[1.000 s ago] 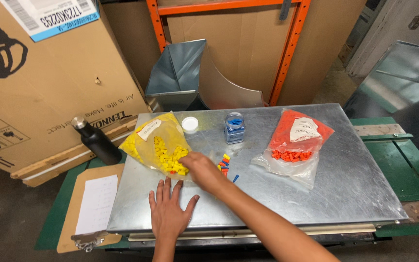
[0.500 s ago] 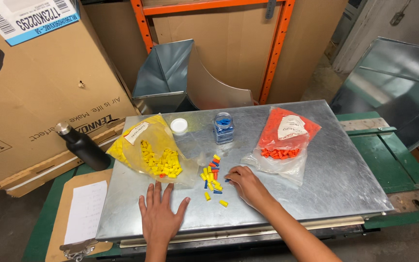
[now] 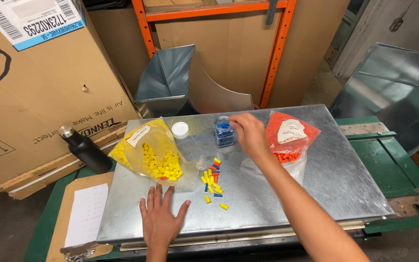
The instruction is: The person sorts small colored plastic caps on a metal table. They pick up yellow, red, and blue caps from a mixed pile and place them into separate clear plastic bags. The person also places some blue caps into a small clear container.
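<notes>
Sorted so far: a small clear jar (image 3: 224,132) at the back of the metal tabletop (image 3: 316,194) already has blue caps in it; its white lid (image 3: 180,129) lies off, just to the left
Left to sort: a loose heap of small caps (image 3: 212,178), yellow, blue and a few orange, lies mixed near the middle of the tabletop, in front of the jar; judged from this, the sorting is only partly through
Right hand (image 3: 249,135): stretched forward, hovering just beside the jar's right side, fingers loosely curled; whether anything is pinched in them cannot be told
Left hand (image 3: 162,219): flat on the tabletop near the front edge, fingers spread, holding nothing
Yellow bag (image 3: 141,145): clear-yellow plastic, open, lying left of the heap, many yellow caps inside
Orange bag (image 3: 289,133): right of the jar, just past the right hand, orange caps gathered at its lower end
Look of the caps: tiny, cone-like, bright plastic, scattered close together
Nearby: black bottle (image 3: 86,149) standing off the left edge
</notes>
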